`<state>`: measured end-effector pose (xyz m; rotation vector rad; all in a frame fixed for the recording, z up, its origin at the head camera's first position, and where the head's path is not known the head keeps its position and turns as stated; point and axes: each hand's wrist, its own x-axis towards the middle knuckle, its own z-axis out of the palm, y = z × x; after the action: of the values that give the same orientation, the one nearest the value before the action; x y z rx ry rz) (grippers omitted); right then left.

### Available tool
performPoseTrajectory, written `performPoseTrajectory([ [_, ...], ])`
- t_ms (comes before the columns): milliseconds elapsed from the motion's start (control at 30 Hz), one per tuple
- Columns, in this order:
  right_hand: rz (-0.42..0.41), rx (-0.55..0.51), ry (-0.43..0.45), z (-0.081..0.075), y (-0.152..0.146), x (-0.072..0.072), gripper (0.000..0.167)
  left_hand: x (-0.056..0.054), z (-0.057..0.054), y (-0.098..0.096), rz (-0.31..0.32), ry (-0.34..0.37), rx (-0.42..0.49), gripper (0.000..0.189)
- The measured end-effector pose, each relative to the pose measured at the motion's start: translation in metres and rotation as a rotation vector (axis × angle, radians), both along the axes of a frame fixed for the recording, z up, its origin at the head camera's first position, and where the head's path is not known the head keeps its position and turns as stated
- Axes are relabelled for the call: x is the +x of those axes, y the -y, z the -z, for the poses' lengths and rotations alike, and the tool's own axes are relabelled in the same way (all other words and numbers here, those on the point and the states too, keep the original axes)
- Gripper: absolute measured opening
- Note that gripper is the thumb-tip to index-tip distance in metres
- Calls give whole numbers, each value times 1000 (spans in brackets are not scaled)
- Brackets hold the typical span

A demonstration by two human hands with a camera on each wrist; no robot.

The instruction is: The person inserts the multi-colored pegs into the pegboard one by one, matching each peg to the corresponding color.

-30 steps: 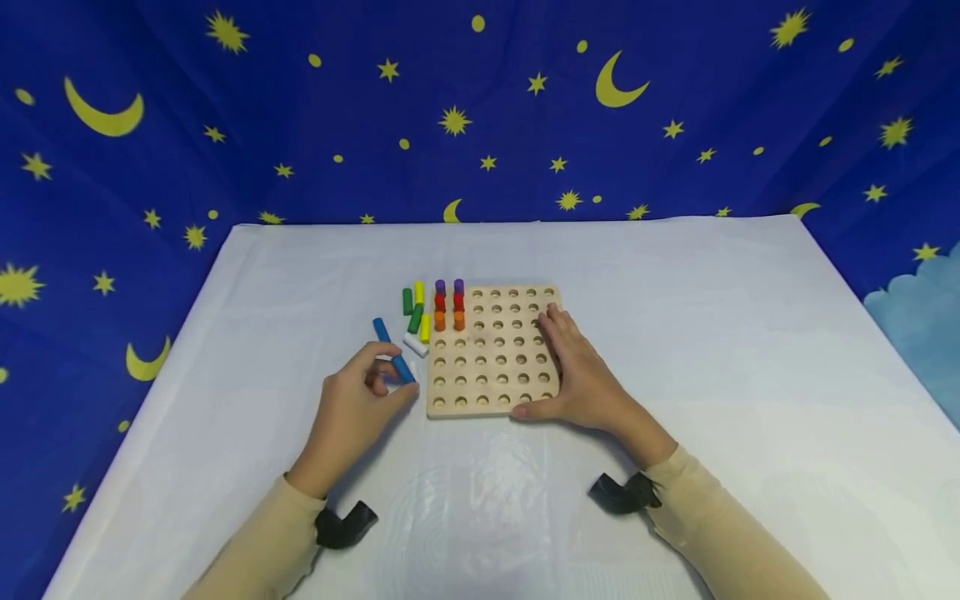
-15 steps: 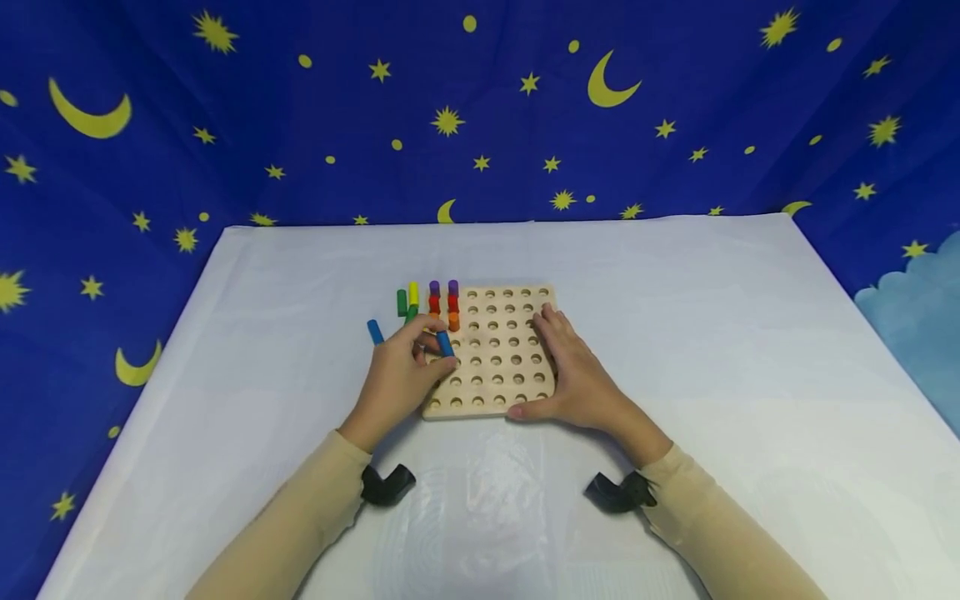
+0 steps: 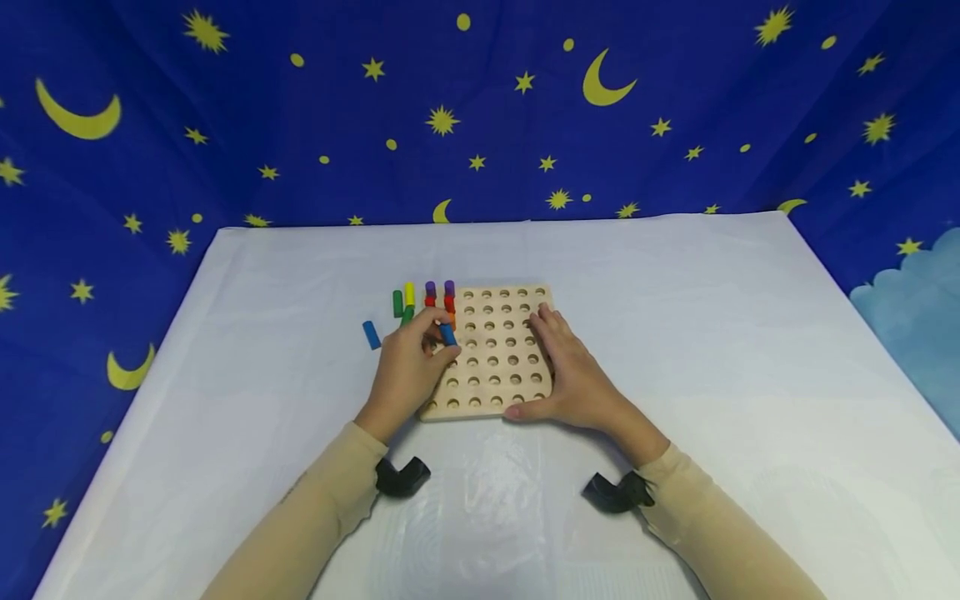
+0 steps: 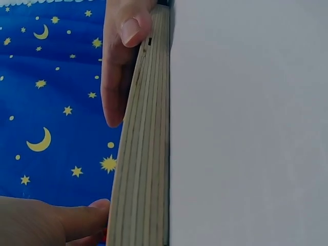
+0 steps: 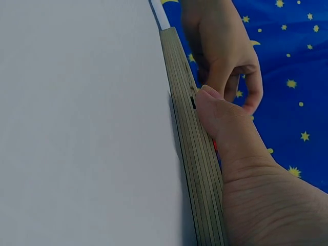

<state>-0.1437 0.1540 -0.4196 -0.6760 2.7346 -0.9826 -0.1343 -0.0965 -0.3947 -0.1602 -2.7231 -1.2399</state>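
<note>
My left hand pinches a blue peg between thumb and fingertips, low over the left side of a wooden pegboard. The peg stands slightly tilted; its lower end is by the thumb tip. My right hand rests along the board's right edge, fingers extended, its thumb against the front edge. At the board's back left stand purple pegs, red pegs and an orange peg. The left hand hides part of the pegs and several holes.
A second blue peg lies on the white table left of my hand. Green pegs and a yellow peg lie beside the board's back left corner. A starry blue cloth hangs behind the table.
My left hand has carried the blue peg from beside the board to over its left holes, covering the white peg and a yellow one. My right hand stays at the board's edge.
</note>
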Motion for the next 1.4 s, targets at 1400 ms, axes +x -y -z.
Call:
performPoseTrajectory([
  [1400, 7, 11, 10, -2, 1, 1, 132, 3, 20, 83, -274, -52, -79, 39],
])
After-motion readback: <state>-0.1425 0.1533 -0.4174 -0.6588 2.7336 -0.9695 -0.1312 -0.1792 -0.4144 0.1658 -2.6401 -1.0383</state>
